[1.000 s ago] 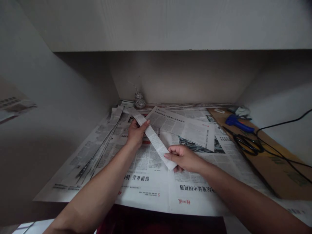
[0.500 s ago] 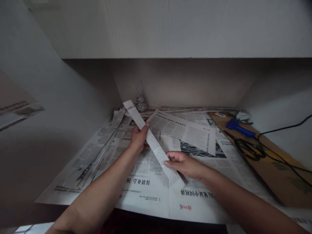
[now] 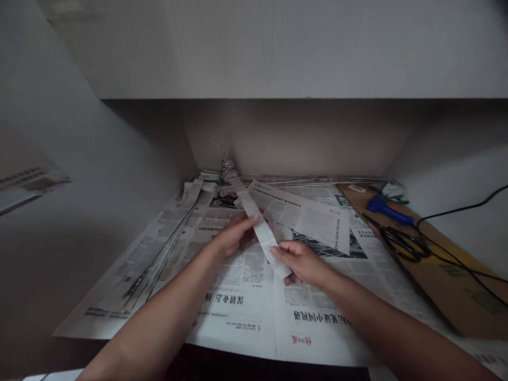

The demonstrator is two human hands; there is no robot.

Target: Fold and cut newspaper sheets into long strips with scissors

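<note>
A long, narrow strip of folded newspaper (image 3: 254, 214) slants above the newspaper-covered table, its far end reaching up toward the back left. My right hand (image 3: 300, 263) pinches the strip near its lower end, thumb on top. Around its middle is my left hand (image 3: 239, 233), with the thumb lying on the strip and the fingers partly behind it. Under the hands lie spread newspaper sheets (image 3: 234, 328) with printed text. A loose cut newspaper piece (image 3: 309, 214) rests just beyond my right hand.
Newspaper strips (image 3: 159, 246) are piled at the left. A cardboard sheet (image 3: 452, 296) at the right bears a blue glue gun (image 3: 389, 209), black-handled scissors (image 3: 405, 243) and a black cable (image 3: 460, 210). A small wound object (image 3: 227, 165) stands at the back left.
The strip has shifted, its lower end moving up and its far end now in front of the wound object. My left hand has moved right and slightly down along it.
</note>
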